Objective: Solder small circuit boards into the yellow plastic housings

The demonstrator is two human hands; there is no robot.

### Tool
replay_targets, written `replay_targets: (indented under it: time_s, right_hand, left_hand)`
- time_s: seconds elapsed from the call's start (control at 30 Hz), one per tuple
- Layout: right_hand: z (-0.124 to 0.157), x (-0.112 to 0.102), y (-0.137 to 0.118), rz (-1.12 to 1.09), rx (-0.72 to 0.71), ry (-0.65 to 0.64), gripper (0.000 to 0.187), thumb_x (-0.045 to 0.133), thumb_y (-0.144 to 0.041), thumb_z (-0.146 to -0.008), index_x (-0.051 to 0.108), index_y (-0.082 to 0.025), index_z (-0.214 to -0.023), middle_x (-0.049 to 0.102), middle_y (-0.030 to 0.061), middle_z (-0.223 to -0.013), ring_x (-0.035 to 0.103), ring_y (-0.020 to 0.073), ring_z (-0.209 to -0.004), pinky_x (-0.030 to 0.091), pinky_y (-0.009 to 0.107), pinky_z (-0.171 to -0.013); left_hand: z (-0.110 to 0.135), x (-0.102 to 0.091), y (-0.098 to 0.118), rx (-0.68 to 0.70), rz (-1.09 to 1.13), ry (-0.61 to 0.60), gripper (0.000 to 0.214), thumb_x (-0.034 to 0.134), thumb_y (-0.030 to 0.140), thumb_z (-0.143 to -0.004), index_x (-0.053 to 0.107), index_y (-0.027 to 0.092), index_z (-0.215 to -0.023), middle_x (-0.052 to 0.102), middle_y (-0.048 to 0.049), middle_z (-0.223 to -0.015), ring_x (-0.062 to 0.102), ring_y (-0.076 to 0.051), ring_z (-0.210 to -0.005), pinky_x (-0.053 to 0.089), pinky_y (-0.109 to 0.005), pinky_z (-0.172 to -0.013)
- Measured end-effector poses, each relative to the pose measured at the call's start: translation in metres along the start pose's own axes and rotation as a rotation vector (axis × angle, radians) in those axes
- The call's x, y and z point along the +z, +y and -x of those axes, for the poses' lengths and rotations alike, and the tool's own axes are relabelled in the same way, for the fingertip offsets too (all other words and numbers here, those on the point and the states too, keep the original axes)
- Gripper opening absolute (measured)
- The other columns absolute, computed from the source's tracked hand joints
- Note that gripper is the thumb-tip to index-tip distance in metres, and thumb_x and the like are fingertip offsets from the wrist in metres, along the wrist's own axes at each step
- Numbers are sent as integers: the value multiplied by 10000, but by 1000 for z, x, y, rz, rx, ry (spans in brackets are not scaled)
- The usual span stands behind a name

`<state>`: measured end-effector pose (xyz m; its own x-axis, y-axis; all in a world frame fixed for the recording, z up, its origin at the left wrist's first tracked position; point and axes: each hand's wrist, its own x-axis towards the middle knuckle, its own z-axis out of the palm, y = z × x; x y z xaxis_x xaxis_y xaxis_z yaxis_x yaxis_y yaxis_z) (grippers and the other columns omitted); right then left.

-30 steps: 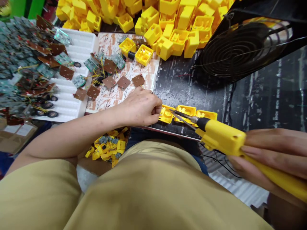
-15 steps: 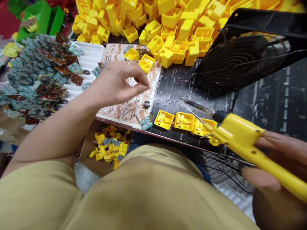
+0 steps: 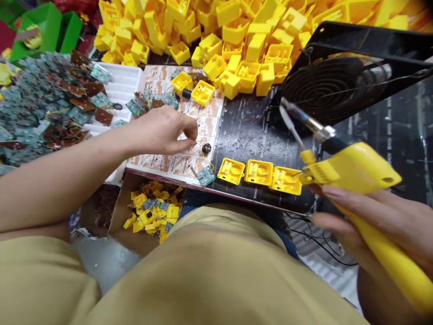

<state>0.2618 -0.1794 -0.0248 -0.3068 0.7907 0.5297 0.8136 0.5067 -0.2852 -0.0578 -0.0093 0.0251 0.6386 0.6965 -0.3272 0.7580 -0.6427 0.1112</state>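
My left hand (image 3: 165,131) is pinched over the patterned sheet, with a thin wire (image 3: 199,142) at its fingertips. That wire leads toward a small round black speaker (image 3: 206,148), which lies just right of the thumb. Below it, a green circuit board (image 3: 205,176) with thin wires rests at the bench edge. My right hand (image 3: 389,221) is wrapped around a yellow soldering gun (image 3: 358,169), whose metal tip points up and left. Three open yellow housings (image 3: 259,172) sit in a row along the front edge, left of the right hand.
Yellow housings (image 3: 233,27) are heaped at the back. A black fan (image 3: 324,85) stands at the right. Circuit boards (image 3: 43,99) pile up on the left beside a white foam tray (image 3: 125,76). Below the edge is a cardboard box (image 3: 118,216) of yellow parts.
My left hand has moved down and left, bringing its fingertips close beside the speaker. My right hand has raised and turned the soldering gun, so its tip points higher.
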Motion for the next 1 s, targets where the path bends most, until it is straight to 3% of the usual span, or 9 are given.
replay_targets:
  time_s: [0.1,0.2,0.33,0.43,0.63,0.77,0.87,1.0]
  right_hand:
    - [-16,11,-2,-125,-97,28,620,650,-257,-921,416,-311,-1492,679,-39,-775,633,100,-614,493,205,-611]
    - [-26,26,5,-75,-181,4,465,646,-174,-919,535,-251,-1364,660,-59,-722,581,68,-572,462,178,-625]
    - [-27,44,19,-43,-275,-51,352,704,-308,-885,580,-236,-1206,724,9,-942,684,134,-810,531,288,-902]
    - [-23,54,23,-72,-265,-116,446,729,-394,-853,551,-222,-1223,719,44,-1007,694,178,-867,529,384,-1012]
    - [-18,70,9,-45,-195,-64,440,712,-293,-876,518,-231,-1267,694,33,-1078,685,182,-990,546,364,-996]
    - [-30,76,-5,-23,-206,-31,476,734,-326,-860,523,-197,-1267,714,54,-1024,688,158,-851,544,382,-1000]
    - [-36,70,-14,-27,-211,23,517,752,-364,-838,534,-169,-1265,729,47,-954,688,152,-778,538,404,-1013]
    - [-29,45,-16,-54,-137,114,390,791,-249,-801,603,-203,-1140,732,-11,-851,689,120,-722,573,248,-828]
  left_hand:
    - [8,13,-2,-34,345,53,192,612,315,-802,724,165,-839,713,-16,-762,638,-141,-722,497,-290,-744]
    - [11,34,-6,-96,656,92,253,648,391,-761,717,159,-835,724,-18,-777,646,-126,-695,510,-259,-680]
    - [12,50,-6,-92,809,125,260,649,366,-757,707,147,-885,744,-35,-820,651,-117,-696,513,-232,-643]
    - [11,54,-1,-23,749,172,270,601,340,-811,716,141,-954,752,-40,-836,661,-118,-716,518,-229,-646]
    - [17,41,11,-1,412,326,242,557,339,-896,738,179,-885,756,-26,-800,671,-148,-754,511,-273,-728]
    - [19,32,21,28,113,451,226,540,336,-932,735,234,-878,764,-39,-885,671,-221,-947,476,-380,-893]
    - [13,37,29,109,66,428,210,539,297,-935,730,216,-903,756,-36,-862,678,-213,-910,480,-365,-865]
    - [3,45,35,131,82,371,205,549,252,-914,738,174,-933,756,-46,-853,691,-186,-823,493,-298,-766]
